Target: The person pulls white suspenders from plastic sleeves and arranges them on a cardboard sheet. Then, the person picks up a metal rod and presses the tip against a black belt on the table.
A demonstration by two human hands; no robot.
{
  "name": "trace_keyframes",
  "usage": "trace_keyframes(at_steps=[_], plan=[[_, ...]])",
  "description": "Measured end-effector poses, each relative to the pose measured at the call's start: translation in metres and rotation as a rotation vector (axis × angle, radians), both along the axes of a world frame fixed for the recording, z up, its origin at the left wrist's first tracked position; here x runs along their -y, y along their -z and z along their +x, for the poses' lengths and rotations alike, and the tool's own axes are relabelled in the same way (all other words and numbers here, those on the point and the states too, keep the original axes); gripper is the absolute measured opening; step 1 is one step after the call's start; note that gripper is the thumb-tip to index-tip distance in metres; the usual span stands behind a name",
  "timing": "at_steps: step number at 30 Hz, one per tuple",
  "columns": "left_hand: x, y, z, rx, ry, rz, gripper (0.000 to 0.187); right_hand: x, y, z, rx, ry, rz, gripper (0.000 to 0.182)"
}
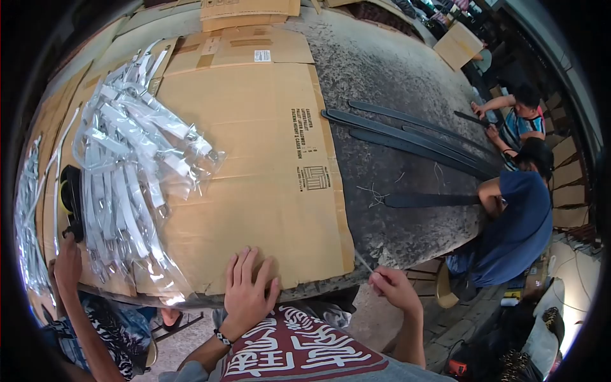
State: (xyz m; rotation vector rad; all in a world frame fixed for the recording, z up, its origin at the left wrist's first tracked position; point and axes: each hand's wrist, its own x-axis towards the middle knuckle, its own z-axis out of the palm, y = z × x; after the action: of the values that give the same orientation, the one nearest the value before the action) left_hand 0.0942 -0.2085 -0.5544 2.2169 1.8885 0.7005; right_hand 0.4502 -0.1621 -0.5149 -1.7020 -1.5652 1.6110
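My left hand (250,290) rests palm down, fingers spread, on the front part of a flattened brown cardboard sheet (254,210). Just past the sheet's right front corner, my right hand (396,288) is closed around a thin, pale, pointed tool (364,261). Its tip points up and left toward the cardboard edge; its exact kind is too small to tell. Left of my left hand lies a heap of white straps in clear plastic bags (127,165). Several dark straps (407,137) lie on the table beyond my right hand.
At far left, another person's hand (67,264) touches a black object with yellow (71,197). Two people sit at the right edge, one in a dark blue shirt (525,216). Loose threads (375,194) lie on the worn dark table (382,235). A cardboard box (458,46) stands behind.
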Motion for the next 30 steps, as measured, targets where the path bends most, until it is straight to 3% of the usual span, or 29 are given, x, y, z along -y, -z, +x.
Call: trace_keyframes(at_steps=[3,6,9,13,14,18,23,27,30], plan=[[-0.004,-0.002,-0.003,-0.011,0.048,-0.135,0.05,-0.035,-0.022,0.003,0.062,-0.174,-0.009,0.022],[-0.009,-0.014,-0.002,-0.039,0.092,-0.346,0.063,-0.054,-0.053,0.005,-0.386,-0.105,-0.145,0.021],[-0.017,-0.029,0.006,-0.116,0.087,-0.466,0.068,-0.081,-0.057,0.019,-0.305,-0.248,-0.139,0.02],[-0.049,-0.072,0.038,-0.126,0.072,-0.627,0.078,-0.092,-0.033,0.038,0.251,-0.169,0.242,0.025],[-0.056,-0.067,0.045,-0.096,0.008,-0.658,0.092,-0.097,-0.034,0.04,0.281,-0.126,0.286,0.024],[-0.094,-0.066,0.089,-0.246,-0.255,-0.724,0.119,-0.093,0.011,0.051,0.197,-0.096,0.413,0.021],[-0.078,-0.043,0.085,-0.35,-0.31,-0.645,0.124,-0.108,0.006,0.071,0.203,-0.401,0.163,0.022],[-0.078,-0.043,0.084,-0.323,-0.335,-0.608,0.125,-0.121,-0.002,0.073,0.234,-0.575,0.262,0.02],[-0.081,-0.046,0.086,-0.347,-0.366,-0.66,0.121,-0.127,-0.005,0.082,0.249,-0.558,0.403,0.017]])
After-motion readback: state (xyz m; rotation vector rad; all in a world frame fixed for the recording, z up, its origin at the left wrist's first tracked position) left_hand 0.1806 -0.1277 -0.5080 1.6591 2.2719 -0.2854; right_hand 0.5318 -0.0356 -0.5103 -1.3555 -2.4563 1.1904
